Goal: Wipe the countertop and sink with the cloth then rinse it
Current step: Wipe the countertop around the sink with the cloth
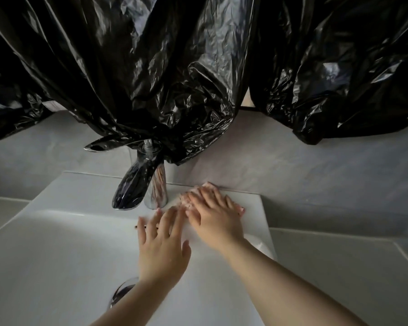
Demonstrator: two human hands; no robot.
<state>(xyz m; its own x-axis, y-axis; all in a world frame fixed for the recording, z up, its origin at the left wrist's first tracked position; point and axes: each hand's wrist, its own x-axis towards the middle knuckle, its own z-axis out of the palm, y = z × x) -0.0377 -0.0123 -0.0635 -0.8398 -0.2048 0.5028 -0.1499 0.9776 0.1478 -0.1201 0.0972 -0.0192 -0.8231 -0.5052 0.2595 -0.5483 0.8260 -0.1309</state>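
Note:
A pink cloth (190, 196) lies flat on the white sink's back ledge (250, 205), just right of the chrome faucet (137, 184). My right hand (216, 215) presses down on the cloth with straight, spread fingers and covers most of it. My left hand (161, 243) rests flat with spread fingers on the sink's rear wall, beside the right hand and below the faucet base. The white basin (57, 255) fills the lower left, and part of its chrome drain (121, 291) shows beside my left forearm.
Black plastic sheeting (151, 67) hangs over the wall and drapes onto the faucet's top. A grey countertop (339, 267) flanks the sink on the right, and another stretch (3, 212) lies on the left. A grey wall strip (316, 175) runs behind the sink.

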